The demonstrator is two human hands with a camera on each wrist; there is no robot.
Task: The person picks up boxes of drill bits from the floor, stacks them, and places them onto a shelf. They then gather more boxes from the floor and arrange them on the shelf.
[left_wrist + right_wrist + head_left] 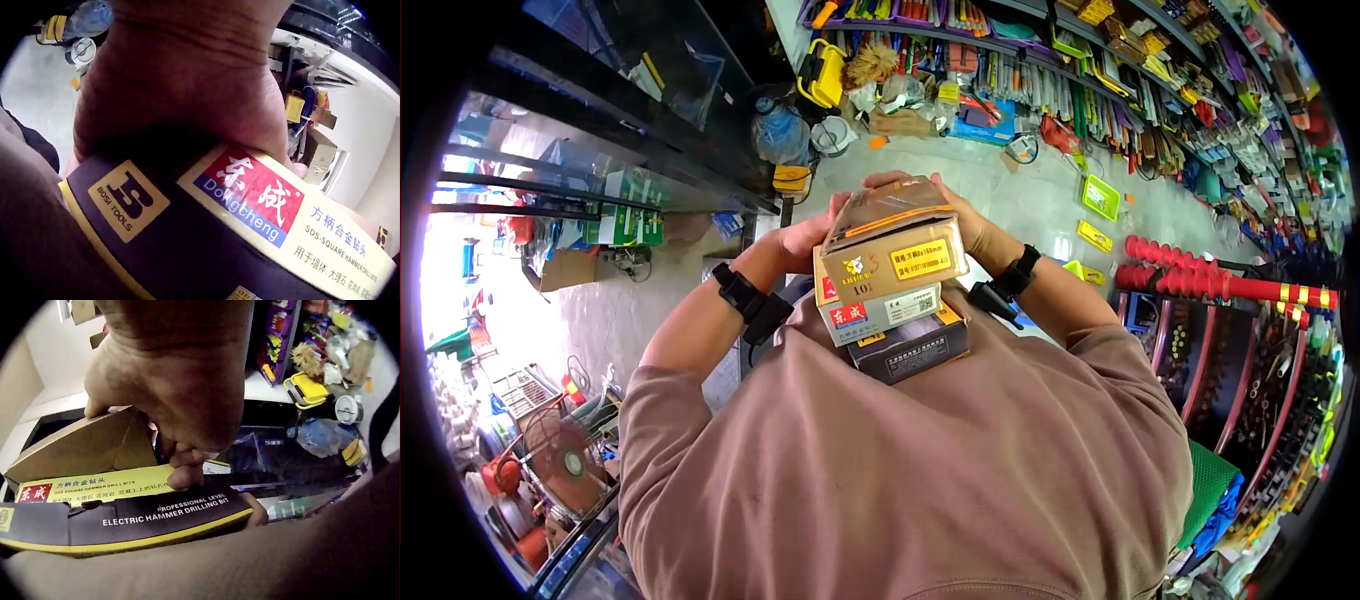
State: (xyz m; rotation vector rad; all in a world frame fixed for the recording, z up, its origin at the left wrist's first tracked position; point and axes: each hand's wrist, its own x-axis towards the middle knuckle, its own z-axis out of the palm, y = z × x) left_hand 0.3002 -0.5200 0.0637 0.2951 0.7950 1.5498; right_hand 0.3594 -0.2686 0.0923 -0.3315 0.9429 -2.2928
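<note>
A stack of boxes rests against the person's chest: a brown cardboard box point(890, 272) with a yellow label on top, a white-and-red box point(890, 311) below, and a black box point(912, 353) at the bottom. The left hand point(808, 236) grips the stack's left side, and the right hand point(975, 226) holds its far right corner. In the left wrist view the left hand point(181, 87) lies over the black box point(181, 250) and the red-labelled box point(250, 203). The right hand point(181, 381) has curled fingers against the pale box point(125, 489) in the right wrist view; the brown box point(81, 450) leans there.
Crowded tool shelves point(1040, 70) run along the far side. Small green baskets point(1100, 197) and a blue bottle point(780, 132) stand on the pale floor point(865, 165). Red coiled pieces point(1200, 280) are at right, a fan point(570, 460) at lower left.
</note>
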